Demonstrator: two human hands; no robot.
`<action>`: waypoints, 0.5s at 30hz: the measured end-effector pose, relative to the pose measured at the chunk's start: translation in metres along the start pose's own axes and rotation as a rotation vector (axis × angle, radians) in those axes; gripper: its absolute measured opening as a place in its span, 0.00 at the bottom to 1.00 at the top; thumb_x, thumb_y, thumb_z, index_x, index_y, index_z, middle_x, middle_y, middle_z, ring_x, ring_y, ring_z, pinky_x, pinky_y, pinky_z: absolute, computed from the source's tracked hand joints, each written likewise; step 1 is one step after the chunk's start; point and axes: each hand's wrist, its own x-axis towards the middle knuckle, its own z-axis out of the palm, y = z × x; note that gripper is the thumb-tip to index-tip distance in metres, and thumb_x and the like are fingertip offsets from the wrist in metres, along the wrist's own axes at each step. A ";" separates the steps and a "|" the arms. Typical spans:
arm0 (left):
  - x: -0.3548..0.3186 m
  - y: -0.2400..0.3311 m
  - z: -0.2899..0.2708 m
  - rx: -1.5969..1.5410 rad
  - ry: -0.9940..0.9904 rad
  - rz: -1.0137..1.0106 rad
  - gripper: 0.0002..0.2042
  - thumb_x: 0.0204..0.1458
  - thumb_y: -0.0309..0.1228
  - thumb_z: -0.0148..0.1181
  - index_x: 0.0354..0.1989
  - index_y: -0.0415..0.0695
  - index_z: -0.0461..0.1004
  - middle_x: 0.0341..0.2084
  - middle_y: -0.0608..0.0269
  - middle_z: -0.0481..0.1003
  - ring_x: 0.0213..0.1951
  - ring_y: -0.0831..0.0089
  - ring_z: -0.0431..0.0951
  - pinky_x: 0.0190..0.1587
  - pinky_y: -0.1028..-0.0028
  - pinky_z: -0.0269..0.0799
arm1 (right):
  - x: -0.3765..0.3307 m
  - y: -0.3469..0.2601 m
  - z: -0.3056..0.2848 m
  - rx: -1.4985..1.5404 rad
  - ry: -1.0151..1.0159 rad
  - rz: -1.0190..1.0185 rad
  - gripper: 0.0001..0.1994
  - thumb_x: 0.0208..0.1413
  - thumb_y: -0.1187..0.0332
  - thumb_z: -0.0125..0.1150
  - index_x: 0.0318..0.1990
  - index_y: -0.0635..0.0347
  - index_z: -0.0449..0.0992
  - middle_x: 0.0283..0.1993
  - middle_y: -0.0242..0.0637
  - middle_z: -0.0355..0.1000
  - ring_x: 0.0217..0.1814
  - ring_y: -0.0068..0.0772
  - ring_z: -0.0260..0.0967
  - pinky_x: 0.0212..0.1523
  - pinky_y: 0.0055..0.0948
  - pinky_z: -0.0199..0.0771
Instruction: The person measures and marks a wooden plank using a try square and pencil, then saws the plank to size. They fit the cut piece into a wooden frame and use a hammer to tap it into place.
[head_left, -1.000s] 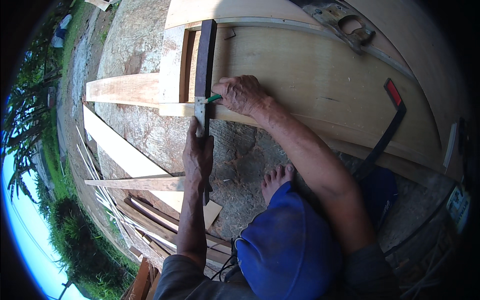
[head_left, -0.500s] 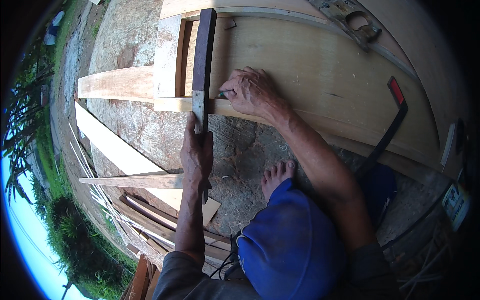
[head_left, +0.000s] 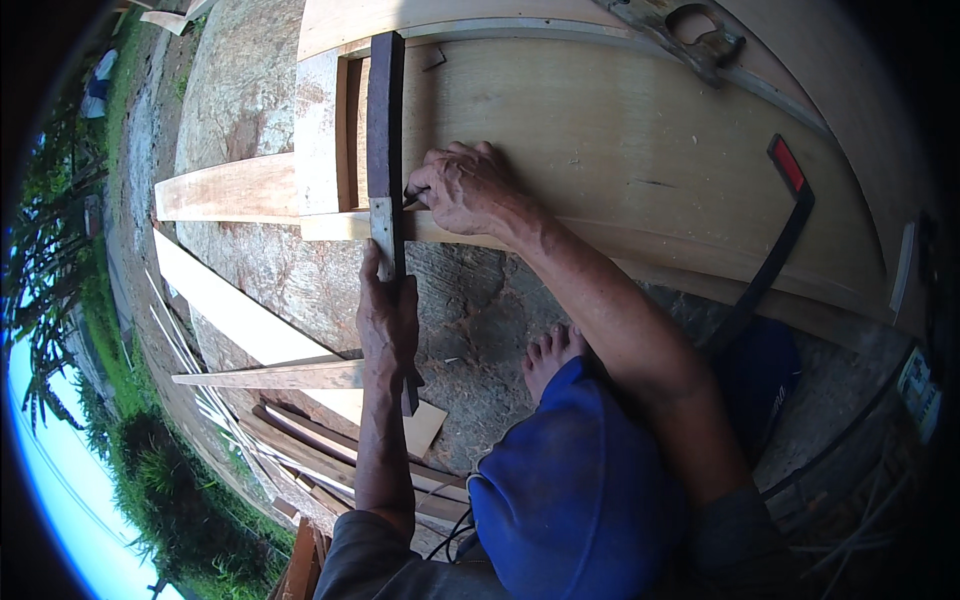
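The work looks part-way along: the long, straight, dark-purple bar with a grey section [head_left: 385,130] is laid across the pale wooden edge rail [head_left: 335,228], and what seems to be marking beside it is in hand. No finished line shows near the fingers, so the marking itself is probably what is left; the rail, the broad whitish end board [head_left: 318,140] and the flat tan wooden panel [head_left: 570,120] already lie together as a frame. The left hand [head_left: 390,312] is closed narrowly around the bar's near part, thumb along one side and fingers at the other, with the purple length stretching away beyond this grip. Just beyond and right of it, the right hand [head_left: 462,190] pinches a slim, dark, pencil-like tool [head_left: 414,198], its fingers drawn tight and hiding most of the shaft. The tip points left at the bar's right edge; whether it touches the wood, I cannot tell. Left of the left grip lies a loose, narrow, light-brown board [head_left: 290,375]; far right of the right grip rests a black bent bar with a red end [head_left: 787,165].
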 end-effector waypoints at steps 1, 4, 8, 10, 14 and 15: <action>0.001 -0.005 0.000 -0.023 0.002 0.028 0.35 0.62 0.25 0.58 0.76 0.51 0.49 0.33 0.50 0.79 0.35 0.64 0.81 0.40 0.64 0.76 | 0.000 0.000 0.000 0.011 0.003 -0.003 0.11 0.61 0.67 0.58 0.46 0.44 0.85 0.50 0.35 0.76 0.61 0.39 0.69 0.63 0.48 0.61; 0.004 -0.011 -0.002 -0.050 -0.001 0.087 0.34 0.63 0.25 0.57 0.75 0.49 0.48 0.36 0.45 0.80 0.36 0.61 0.81 0.40 0.62 0.76 | 0.002 0.002 -0.003 0.012 -0.023 -0.013 0.12 0.61 0.68 0.59 0.47 0.42 0.85 0.50 0.35 0.76 0.62 0.38 0.69 0.64 0.48 0.61; 0.000 0.009 -0.001 0.055 -0.025 -0.022 0.34 0.63 0.25 0.56 0.75 0.47 0.48 0.37 0.44 0.80 0.35 0.60 0.81 0.39 0.62 0.75 | 0.001 0.006 -0.005 0.026 -0.017 -0.057 0.11 0.61 0.69 0.58 0.47 0.45 0.84 0.50 0.35 0.76 0.60 0.38 0.70 0.63 0.46 0.64; -0.002 0.010 0.002 0.107 -0.009 0.006 0.34 0.63 0.25 0.56 0.75 0.46 0.48 0.36 0.44 0.80 0.35 0.60 0.81 0.39 0.62 0.75 | -0.005 0.008 -0.006 -0.088 0.012 -0.060 0.11 0.61 0.69 0.57 0.46 0.49 0.84 0.49 0.37 0.76 0.58 0.38 0.71 0.62 0.44 0.65; -0.001 0.007 0.004 0.093 0.004 -0.024 0.34 0.63 0.25 0.56 0.75 0.46 0.48 0.34 0.45 0.79 0.33 0.61 0.80 0.38 0.63 0.75 | -0.012 0.009 -0.006 -0.078 0.063 0.012 0.09 0.59 0.72 0.58 0.44 0.57 0.83 0.45 0.39 0.75 0.54 0.38 0.73 0.58 0.40 0.68; -0.002 0.009 0.004 0.093 -0.002 -0.034 0.34 0.63 0.25 0.56 0.75 0.46 0.48 0.34 0.45 0.79 0.33 0.61 0.80 0.37 0.63 0.74 | -0.017 0.009 -0.004 -0.031 0.132 -0.001 0.09 0.58 0.73 0.58 0.44 0.57 0.83 0.43 0.39 0.75 0.53 0.37 0.73 0.56 0.40 0.70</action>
